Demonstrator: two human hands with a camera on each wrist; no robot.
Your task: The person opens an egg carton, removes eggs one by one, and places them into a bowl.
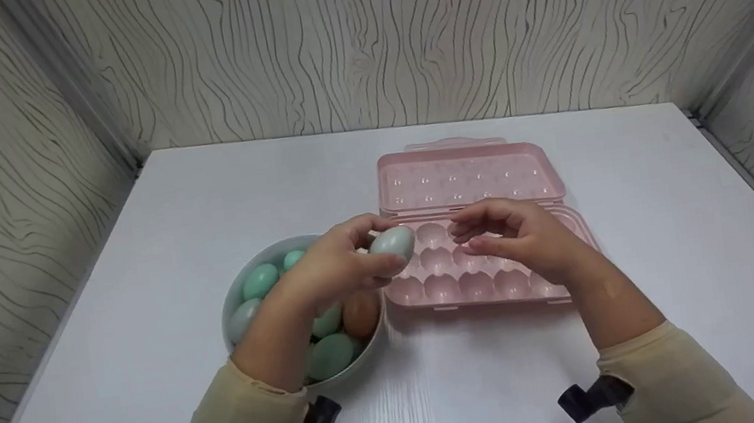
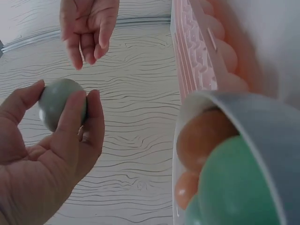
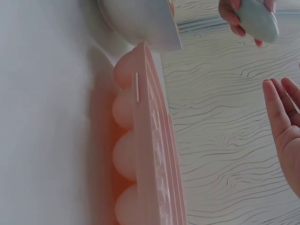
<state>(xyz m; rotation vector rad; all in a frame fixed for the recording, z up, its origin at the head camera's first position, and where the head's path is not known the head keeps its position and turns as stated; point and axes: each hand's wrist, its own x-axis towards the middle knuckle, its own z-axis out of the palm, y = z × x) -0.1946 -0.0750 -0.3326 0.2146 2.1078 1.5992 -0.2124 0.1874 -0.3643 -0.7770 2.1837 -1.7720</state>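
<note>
A pale grey-green egg [image 1: 394,243] is pinched between the thumb and fingers of my left hand [image 1: 343,260], held above the left side of a pink egg carton [image 1: 476,287]. In the left wrist view the egg [image 2: 61,103] sits at the fingertips. My right hand [image 1: 524,235] hovers over the carton with loosely bent fingers and nothing in it; the right wrist view shows its fingers [image 3: 281,105] apart from the egg. The carton's lid [image 1: 468,176] lies open toward the back. The cups that show hold no eggs; my right hand hides some.
A round bowl [image 1: 231,328] stands left of the carton, partly under my left forearm. It holds several green eggs [image 1: 330,356], a greyish one and a brown egg [image 1: 360,315]. The white table [image 1: 255,184] ends at wood-patterned panels [image 1: 354,45] behind and at the sides.
</note>
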